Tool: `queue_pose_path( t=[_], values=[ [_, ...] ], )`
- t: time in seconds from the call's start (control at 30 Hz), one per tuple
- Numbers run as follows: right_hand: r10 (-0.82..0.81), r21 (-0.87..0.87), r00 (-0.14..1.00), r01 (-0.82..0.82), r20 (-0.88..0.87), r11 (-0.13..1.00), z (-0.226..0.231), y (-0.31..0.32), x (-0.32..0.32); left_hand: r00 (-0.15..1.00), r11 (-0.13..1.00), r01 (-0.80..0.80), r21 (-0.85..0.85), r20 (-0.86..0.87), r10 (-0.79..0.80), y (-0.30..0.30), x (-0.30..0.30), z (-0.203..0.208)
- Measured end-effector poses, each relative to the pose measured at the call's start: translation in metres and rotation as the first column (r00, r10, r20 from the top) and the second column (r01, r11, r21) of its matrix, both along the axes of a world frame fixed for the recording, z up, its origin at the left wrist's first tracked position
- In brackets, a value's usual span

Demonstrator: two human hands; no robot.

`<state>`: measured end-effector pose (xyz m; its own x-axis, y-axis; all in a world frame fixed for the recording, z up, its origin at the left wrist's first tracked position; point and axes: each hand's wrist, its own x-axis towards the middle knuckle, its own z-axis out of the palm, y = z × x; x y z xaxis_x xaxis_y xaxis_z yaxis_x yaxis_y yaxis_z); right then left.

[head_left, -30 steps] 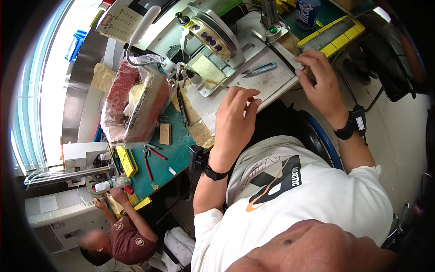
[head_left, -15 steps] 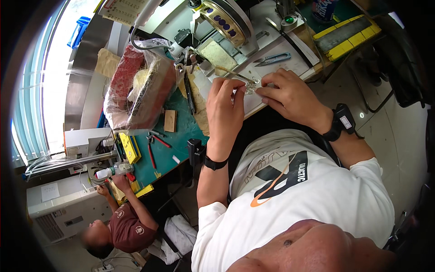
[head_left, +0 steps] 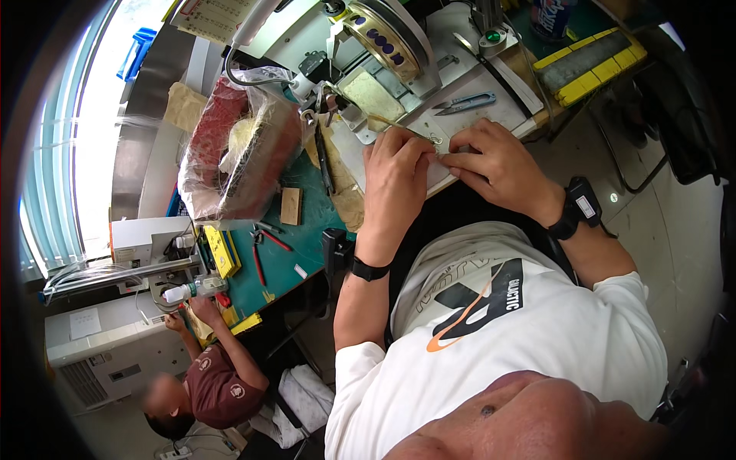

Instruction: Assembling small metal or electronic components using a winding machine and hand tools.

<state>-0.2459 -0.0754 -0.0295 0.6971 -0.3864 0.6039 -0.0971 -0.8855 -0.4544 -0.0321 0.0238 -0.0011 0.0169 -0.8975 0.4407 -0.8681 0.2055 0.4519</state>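
Note:
My left hand point(head_left: 395, 180) is closed in a pinch at the near edge of a pale work board point(head_left: 469, 84). Facing it, my right hand point(head_left: 494, 165) pinches with thumb and forefinger, its fingertips almost meeting the left ones. What either pinch holds is too small to make out. Small shiny loops point(head_left: 436, 140), like thin wire pieces, lie just beyond the fingertips, partly covered by my left hand. Past my right hand, blue-handled thread snips point(head_left: 469, 101) rest on the board. A thin tan stick point(head_left: 387, 121) reaches from the machine toward my left fingers.
A machine with a gold-coloured wheel point(head_left: 379, 42) stands beyond my hands. To the left are a plastic-wrapped red box point(head_left: 211, 149), a wooden block point(head_left: 291, 205) and red-handled pliers point(head_left: 257, 261). A co-worker point(head_left: 222, 383) sits at lower left. A yellow-edged block point(head_left: 590, 65) lies at right.
My left hand has shifted right, closer to my right hand, and now hides more of the small shiny loops. My right hand has barely moved.

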Motion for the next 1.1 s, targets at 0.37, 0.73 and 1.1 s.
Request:
queue_pose_path(
  t=[0.37, 0.73, 1.1],
  values=[
    [-0.143, 0.426, 0.984, 0.085, 0.106, 0.901, 0.018, 0.009, 0.011, 0.996, 0.992, -0.062, -0.107, 0.059, 0.069, 0.001, -0.009, 0.011],
    [-0.112, 0.793, 0.983, -0.045, 0.142, 0.607, 0.027, -0.001, 0.023, 0.982, 0.973, -0.086, -0.216, -0.184, 0.046, 0.001, -0.020, 0.022],
    [0.042, 0.646, 0.967, -0.199, 0.251, 0.737, 0.053, 0.002, 0.072, 0.913, 0.863, -0.260, -0.433, 0.182, 0.366, -0.049, 0.063, 0.078]
  ],
)
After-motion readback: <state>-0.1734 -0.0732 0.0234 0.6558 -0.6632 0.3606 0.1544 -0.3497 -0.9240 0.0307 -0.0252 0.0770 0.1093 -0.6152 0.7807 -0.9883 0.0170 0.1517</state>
